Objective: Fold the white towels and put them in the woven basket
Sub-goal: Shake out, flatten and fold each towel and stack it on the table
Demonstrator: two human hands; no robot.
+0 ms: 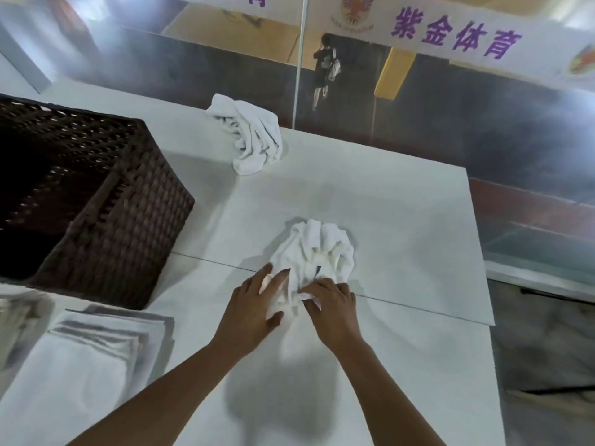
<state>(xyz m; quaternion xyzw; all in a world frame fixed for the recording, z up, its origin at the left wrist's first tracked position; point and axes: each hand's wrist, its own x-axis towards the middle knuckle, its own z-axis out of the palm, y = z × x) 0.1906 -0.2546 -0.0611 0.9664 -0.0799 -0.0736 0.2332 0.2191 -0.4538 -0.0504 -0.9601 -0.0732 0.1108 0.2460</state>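
Woven basket (96, 194) is seen at the far left of the table (402, 220), its open mouth dark, no towel visible inside as far as can be told. Nearer than the basket, at the table's left edge, a stack of folded towels (96, 355) is lying flat, well apart from the hands. Right of the basket, a crumpled towel (314, 255) is bunched on the table, with both hands at its near edge. The left hand (254, 304) is laid on the towel's near-left corner, fingers fairly straight and spread, thumb against the cloth; it reads as pressing rather than gripping. The right hand (331, 300) is just beside it, fingers curled on a fold of cloth at the near-right edge, so a pinch is judged there. The bulk of the towel lies directly beyond the hands, away from the body, and its long axis cannot be told while it is wadded; a rough near-to-far run is suggested. Both hands are about equally near it. The key relation: the cloth mass sits ahead of the hands, so spreading is judged to call for the held edge being drawn apart sideways and flattened before any fold. Farther back, right of the basket's far corner, a second crumpled towel (251, 140) is left untouched near the table's far edge, well apart from the hands.
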